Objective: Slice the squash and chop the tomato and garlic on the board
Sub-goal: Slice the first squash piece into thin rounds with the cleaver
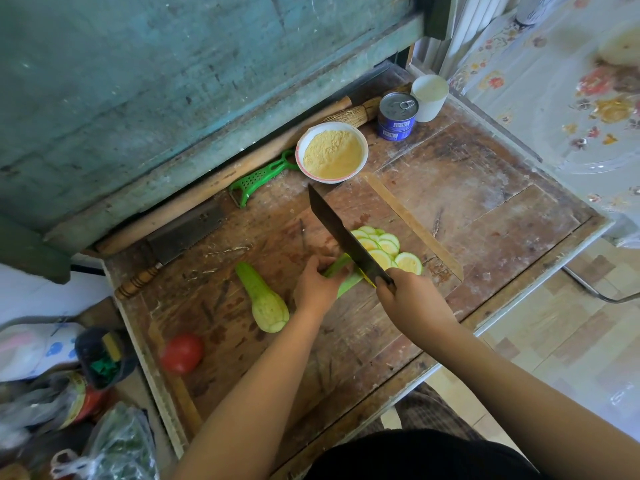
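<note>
My right hand (410,299) grips the handle of a dark cleaver (341,233), whose blade stands across a pale green squash (341,275) on the worn wooden board (450,202). My left hand (317,285) holds that squash down just left of the blade. Several round slices (388,249) lie fanned out to the right of the blade. A second, whole squash (265,299) lies to the left of my left hand. A red tomato (181,353) sits near the board's front left corner. No garlic is in view.
A white bowl of yellow flour (331,152), a green peeler (259,180), stacked blue tins (396,116) and a white cup (429,97) stand at the back. A second cleaver (173,240) and a rolling pin (221,178) lie along the wall. Bags and jars crowd the left floor side.
</note>
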The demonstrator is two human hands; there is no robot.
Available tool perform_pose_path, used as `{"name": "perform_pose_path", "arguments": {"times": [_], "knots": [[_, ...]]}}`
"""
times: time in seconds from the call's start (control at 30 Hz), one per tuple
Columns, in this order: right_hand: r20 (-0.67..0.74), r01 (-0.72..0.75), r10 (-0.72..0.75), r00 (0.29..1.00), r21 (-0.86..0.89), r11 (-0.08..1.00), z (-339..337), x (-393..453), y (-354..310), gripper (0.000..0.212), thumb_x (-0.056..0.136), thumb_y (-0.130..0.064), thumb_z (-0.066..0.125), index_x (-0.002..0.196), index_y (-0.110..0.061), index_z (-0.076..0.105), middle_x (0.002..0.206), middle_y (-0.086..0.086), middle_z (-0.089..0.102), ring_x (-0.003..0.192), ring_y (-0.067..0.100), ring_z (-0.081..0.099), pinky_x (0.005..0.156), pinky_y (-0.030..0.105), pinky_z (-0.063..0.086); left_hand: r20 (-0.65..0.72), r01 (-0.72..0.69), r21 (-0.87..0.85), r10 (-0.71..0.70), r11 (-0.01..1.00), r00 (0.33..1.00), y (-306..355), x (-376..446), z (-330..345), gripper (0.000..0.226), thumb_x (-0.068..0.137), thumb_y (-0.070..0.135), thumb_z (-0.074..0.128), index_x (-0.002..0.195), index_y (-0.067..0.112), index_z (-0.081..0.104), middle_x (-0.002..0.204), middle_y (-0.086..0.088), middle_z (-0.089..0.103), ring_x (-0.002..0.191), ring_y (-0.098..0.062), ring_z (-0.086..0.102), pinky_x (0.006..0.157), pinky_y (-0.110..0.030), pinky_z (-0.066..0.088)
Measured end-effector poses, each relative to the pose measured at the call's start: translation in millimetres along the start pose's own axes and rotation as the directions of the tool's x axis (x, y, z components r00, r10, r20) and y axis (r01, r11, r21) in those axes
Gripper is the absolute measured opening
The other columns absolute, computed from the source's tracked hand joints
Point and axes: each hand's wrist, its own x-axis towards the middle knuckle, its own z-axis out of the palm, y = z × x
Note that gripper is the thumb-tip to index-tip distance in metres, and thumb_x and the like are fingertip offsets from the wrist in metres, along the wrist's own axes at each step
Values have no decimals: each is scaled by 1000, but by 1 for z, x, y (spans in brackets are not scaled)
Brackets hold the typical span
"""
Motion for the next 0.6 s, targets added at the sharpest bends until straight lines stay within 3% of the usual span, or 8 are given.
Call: {"name": "perform_pose_path", "arguments": {"times": [0.23,0.6], "knots": [[-26,2,-2,1000,4,1000,-3,-8,-1,30,99,-28,40,74,-13,49,55,0,45,50,20,44,45,28,28,-19,4,-15,-5,1000,1000,-1,1,2,26,73,50,74,78,32,56,89,15,61,89,-15,61,87,-42,49],[-25,-3,2,1000,-11,1000,2,-7,0,31,99,-29,39,86,-8,57,63,5,54,59,26,54,49,29,35,-24,3,-22,-4,1000,1000,0,0,2,29,71,52,75,80,32,56,89,15,62,89,-15,61,88,-44,49]]}}
